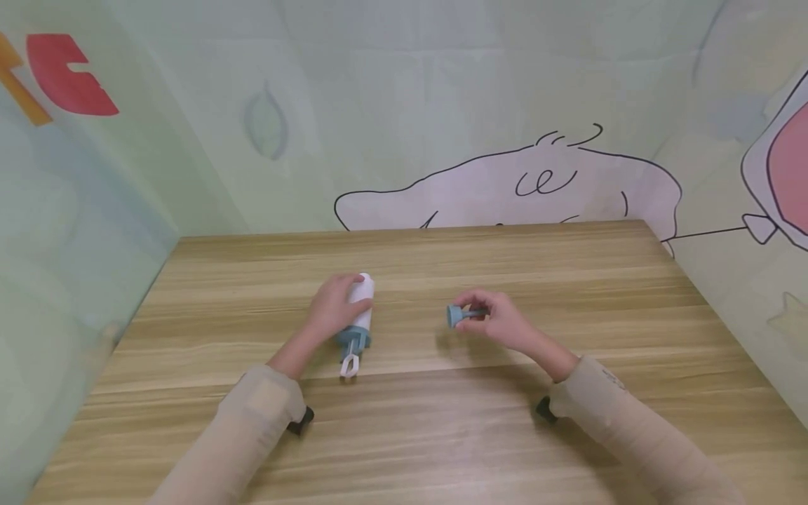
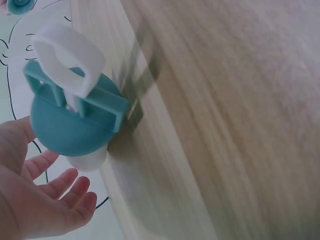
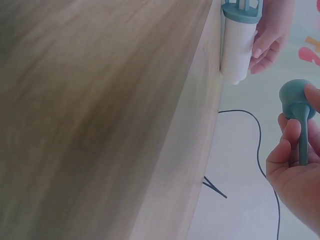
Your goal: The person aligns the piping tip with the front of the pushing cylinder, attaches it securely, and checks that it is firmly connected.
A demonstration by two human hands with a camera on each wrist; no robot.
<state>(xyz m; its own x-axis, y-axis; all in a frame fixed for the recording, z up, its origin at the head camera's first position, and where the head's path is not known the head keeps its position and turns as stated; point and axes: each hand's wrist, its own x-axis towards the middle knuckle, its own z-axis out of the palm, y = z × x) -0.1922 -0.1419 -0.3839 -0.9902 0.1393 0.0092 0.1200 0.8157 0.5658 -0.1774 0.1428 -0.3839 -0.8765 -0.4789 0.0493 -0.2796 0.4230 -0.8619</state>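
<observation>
A white tube (image 1: pixel 362 293) with a teal flanged end (image 2: pixel 75 120) and a white ring handle (image 2: pixel 70 57) lies on the wooden table, its handle towards the person. My left hand (image 1: pixel 337 303) rests on the tube from the left, thumb across it, while the other fingers look loosely bent beside it in the left wrist view. To the right, just above the tabletop, my right hand (image 1: pixel 495 317) pinches a small teal piece (image 3: pixel 298 100) between thumb and fingers. That piece has a rounded, cup-like head pointing left in the head view and a thin stem running back into the palm.
The wooden table (image 1: pixel 404 421) reaches back to a printed cloth backdrop (image 1: pixel 404 126) with a cartoon animal outline. Dark wrist cameras, on the left (image 1: pixel 301 421) and right (image 1: pixel 546 409), sit under the sleeves close to the tabletop.
</observation>
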